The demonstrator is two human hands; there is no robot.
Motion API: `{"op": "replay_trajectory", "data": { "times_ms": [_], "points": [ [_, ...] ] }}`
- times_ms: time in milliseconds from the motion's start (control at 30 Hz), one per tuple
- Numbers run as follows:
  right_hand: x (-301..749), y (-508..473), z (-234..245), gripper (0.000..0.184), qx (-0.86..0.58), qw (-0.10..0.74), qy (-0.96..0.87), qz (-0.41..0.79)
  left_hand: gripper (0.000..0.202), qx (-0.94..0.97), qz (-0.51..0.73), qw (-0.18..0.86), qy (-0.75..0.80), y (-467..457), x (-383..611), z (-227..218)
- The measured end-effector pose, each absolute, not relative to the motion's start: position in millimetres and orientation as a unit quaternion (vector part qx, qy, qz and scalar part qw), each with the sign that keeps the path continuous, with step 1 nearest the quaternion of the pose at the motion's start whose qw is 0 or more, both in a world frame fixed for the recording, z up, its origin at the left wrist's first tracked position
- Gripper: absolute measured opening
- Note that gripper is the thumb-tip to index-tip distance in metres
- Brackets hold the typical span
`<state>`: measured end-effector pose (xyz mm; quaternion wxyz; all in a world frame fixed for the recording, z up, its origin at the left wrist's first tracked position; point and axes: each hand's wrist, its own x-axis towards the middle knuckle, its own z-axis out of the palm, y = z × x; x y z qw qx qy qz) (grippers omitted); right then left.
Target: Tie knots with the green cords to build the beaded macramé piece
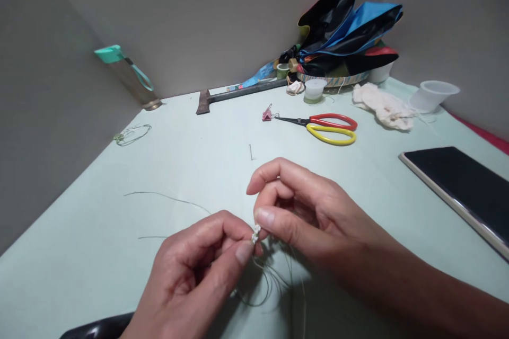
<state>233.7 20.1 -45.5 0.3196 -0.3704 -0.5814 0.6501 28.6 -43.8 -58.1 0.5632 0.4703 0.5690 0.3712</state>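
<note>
Head cam view here: the left hand [194,275] and the right hand [306,212] are both pinching a tiny white beaded knot [256,233], which is sitting right between the two thumbs and forefingers just above the middle of the work area. Neither hand is clenched or letting go, and the fingertips are working close together, probably because something that small would slip in a looser grip. Thin olive-green cords [270,286] are trailing down from the knot and looping loosely over the pale mint-green work surface [99,212]. Further up, a pair of scissors with red and yellow plastic handles [330,128] is lying flat beside a small pink clip [266,114], both looking parked within easy reach. A dark, gold-edged phone or tablet [453,185] is resting off to the right, and a crumpled cream cloth [384,107] and a clear plastic cup [433,96] are sitting along the far edge. Blue and black fabric pieces [350,26] are heaped at the back in a shallow woven basket [334,80]. I'm not seeing any brand or readable lettering on anything.
</note>
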Motion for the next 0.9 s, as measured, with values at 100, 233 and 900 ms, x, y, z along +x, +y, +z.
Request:
{"op": "replay_trajectory", "data": {
  "times_ms": [100, 233, 900],
  "points": [
    [231.1, 20.2, -46.9, 0.013, -0.386, 0.345, -0.569, 0.639, 0.049, 0.472, 0.363, 0.565, 0.571, -44.3, 25.7, -61.0],
    [228.0, 17.4, -50.6, 0.020, -0.388, 0.390, -0.543, 0.634, 0.048, 0.465, 0.367, 0.566, 0.573, -42.8, 25.5, -62.4],
    [229.3, 20.0, -54.8, 0.016, -0.391, 0.393, -0.522, 0.648, 0.030, 0.397, 0.418, 0.634, 0.515, -38.4, 29.1, -56.0]
  ]
}}
